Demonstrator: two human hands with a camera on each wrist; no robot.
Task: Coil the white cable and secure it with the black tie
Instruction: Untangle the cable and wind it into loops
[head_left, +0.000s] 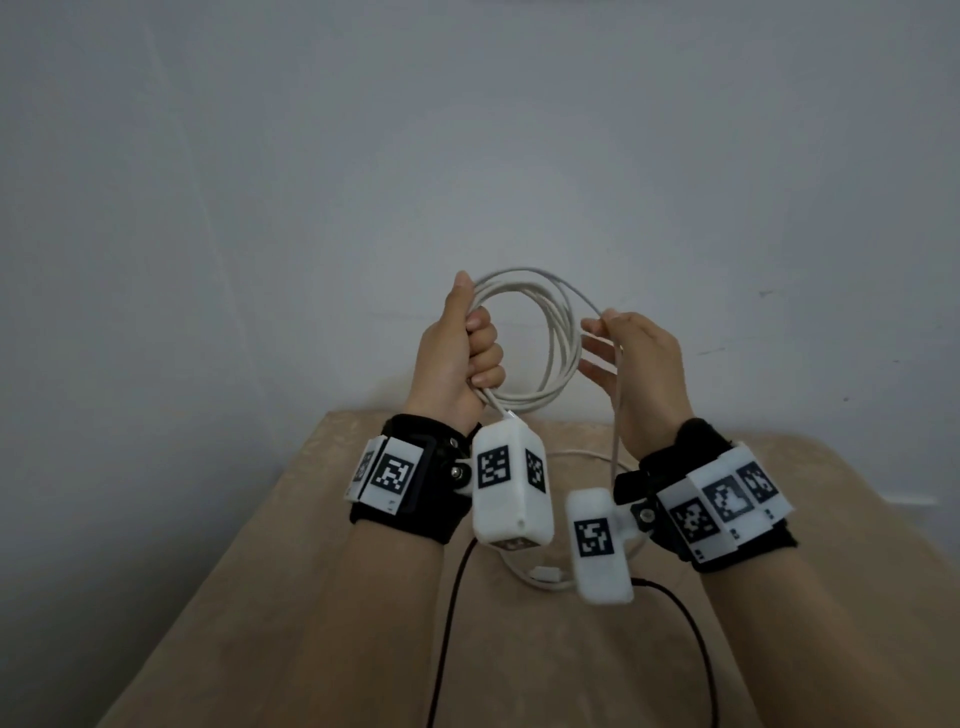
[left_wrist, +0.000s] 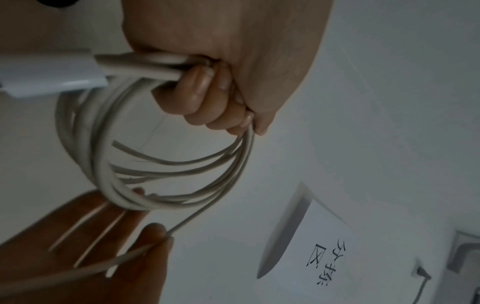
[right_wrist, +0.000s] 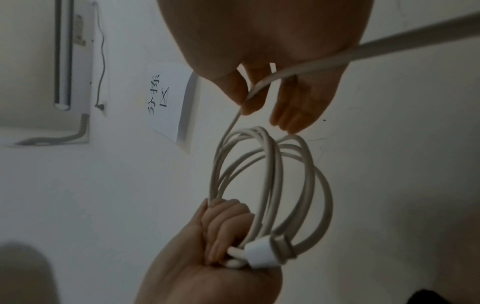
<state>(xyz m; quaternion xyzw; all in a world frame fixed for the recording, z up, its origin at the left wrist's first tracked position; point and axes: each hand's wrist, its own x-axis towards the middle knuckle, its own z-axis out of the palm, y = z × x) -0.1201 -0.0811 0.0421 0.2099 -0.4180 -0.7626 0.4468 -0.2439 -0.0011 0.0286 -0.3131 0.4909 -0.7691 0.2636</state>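
The white cable (head_left: 558, 332) is wound into several loops held up above the table. My left hand (head_left: 467, 353) grips one side of the coil (left_wrist: 155, 174) in a fist, thumb up. A white plug (right_wrist: 262, 255) sticks out just below that fist. My right hand (head_left: 608, 332) is beside the coil on the right and pinches the free strand (right_wrist: 244, 105) between thumb and forefinger, the other fingers spread. From there the strand drops to the table, where the far connector (head_left: 545, 574) lies. No black tie shows in any view.
A beige table (head_left: 322, 597) lies below my hands against a pale wall. Thin black wires (head_left: 452, 623) trail from the wrist cameras over the table. A paper sign with handwriting (left_wrist: 324, 261) hangs on the wall beside a wall socket (right_wrist: 100, 107).
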